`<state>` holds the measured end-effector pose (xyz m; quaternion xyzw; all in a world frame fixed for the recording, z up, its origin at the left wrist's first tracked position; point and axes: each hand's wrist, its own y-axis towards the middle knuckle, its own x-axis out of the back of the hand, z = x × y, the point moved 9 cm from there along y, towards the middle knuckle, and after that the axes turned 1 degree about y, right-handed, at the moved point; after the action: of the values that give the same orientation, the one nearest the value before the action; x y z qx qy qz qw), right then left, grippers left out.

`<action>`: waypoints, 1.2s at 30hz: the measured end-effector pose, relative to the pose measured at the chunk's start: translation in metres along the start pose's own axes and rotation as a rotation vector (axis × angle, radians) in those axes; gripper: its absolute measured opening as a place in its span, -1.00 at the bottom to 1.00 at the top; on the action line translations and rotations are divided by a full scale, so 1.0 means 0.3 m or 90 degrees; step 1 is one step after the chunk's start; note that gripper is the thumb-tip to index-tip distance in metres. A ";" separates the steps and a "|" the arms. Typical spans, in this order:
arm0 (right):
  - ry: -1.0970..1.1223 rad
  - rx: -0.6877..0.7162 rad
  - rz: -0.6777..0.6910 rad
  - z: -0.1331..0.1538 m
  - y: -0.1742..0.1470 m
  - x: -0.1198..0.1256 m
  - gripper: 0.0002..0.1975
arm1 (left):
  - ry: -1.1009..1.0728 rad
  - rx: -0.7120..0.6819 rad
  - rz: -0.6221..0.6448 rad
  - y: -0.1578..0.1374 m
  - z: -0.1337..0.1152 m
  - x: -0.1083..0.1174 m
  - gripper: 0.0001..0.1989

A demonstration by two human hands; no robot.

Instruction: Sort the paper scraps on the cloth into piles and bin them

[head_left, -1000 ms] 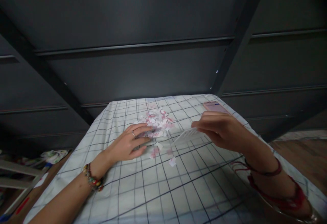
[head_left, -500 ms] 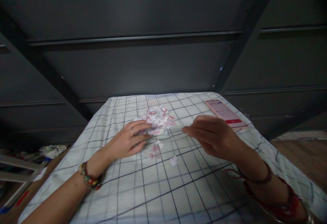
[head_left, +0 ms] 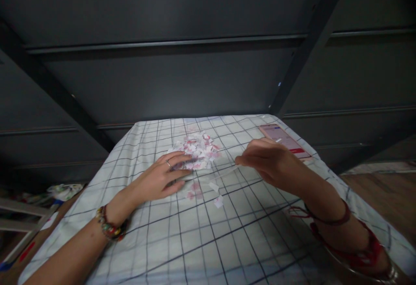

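A heap of torn white and pink paper scraps (head_left: 198, 148) lies on the checked cloth. My left hand (head_left: 164, 176), with a ring on one finger, rests palm down at the heap's near left edge, fingers apart. To the right, my right hand (head_left: 269, 159) is raised just above the cloth, thumb and fingers pinched on the edge of a thin clear plastic film (head_left: 224, 173). That edge runs from the pinch toward my left fingers. Pinkish scraps (head_left: 194, 191) show near the film, with a loose white scrap (head_left: 219, 201) beside them. Whether the film is a bag, I cannot tell.
A phone (head_left: 289, 142) with a lit screen lies at the right edge of the table, partly behind my right hand. Dark panels (head_left: 182, 81) stand at the far edge of the checked tablecloth (head_left: 182, 241). A pale slatted frame (head_left: 26, 215) is on the floor at left.
My right hand has risen slightly, and the film's edge shows more clearly. A white scrap near the film has slid right and tilted. My left hand stays nearly still; the view has shifted slightly.
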<state>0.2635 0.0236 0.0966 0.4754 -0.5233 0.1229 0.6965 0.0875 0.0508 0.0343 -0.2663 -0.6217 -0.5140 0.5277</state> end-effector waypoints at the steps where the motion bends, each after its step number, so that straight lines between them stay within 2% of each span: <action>1: 0.008 -0.004 0.018 -0.003 0.000 -0.004 -0.72 | -0.001 0.003 0.001 0.001 0.001 0.001 -0.72; 3: 0.026 -0.005 0.021 -0.007 0.001 0.003 -0.72 | -0.003 0.006 0.005 0.001 0.000 0.001 -0.72; 7: -0.022 -0.023 -0.058 -0.030 0.005 0.034 -0.72 | -0.012 0.008 0.030 0.001 -0.003 -0.011 -0.68; 9: -0.090 -0.046 -0.073 -0.042 0.010 0.022 -0.70 | -0.019 0.008 0.040 0.000 -0.004 -0.019 -0.64; 12: -0.165 -0.069 -0.043 -0.049 0.021 -0.020 -0.65 | -0.021 0.013 0.055 -0.004 0.000 -0.032 -0.62; 15: -0.141 -0.075 -0.007 -0.052 0.021 -0.040 -0.64 | -0.020 0.019 0.066 -0.009 0.006 -0.041 -0.61; 19: -0.089 -0.054 -0.051 -0.044 0.013 0.001 -0.70 | -0.024 0.021 0.075 -0.011 0.007 -0.046 -0.62; 21: -0.091 -0.042 -0.069 -0.037 0.011 0.013 -0.69 | -0.026 0.018 0.073 -0.009 0.004 -0.044 -0.62; 26: -0.090 -0.003 -0.050 -0.012 0.013 -0.011 -0.70 | -0.028 0.023 0.066 -0.007 0.005 -0.039 -0.63; 31: -0.081 -0.001 -0.065 -0.007 0.009 -0.011 -0.70 | -0.031 0.014 0.057 -0.004 0.002 -0.034 -0.63; 36: -0.126 -0.012 -0.034 -0.015 0.013 -0.015 -0.69 | -0.024 0.020 0.071 -0.005 0.002 -0.040 -0.64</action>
<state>0.2618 0.0304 0.0949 0.4926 -0.5778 0.0516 0.6487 0.0896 0.0534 0.0227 -0.3017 -0.6236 -0.4690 0.5478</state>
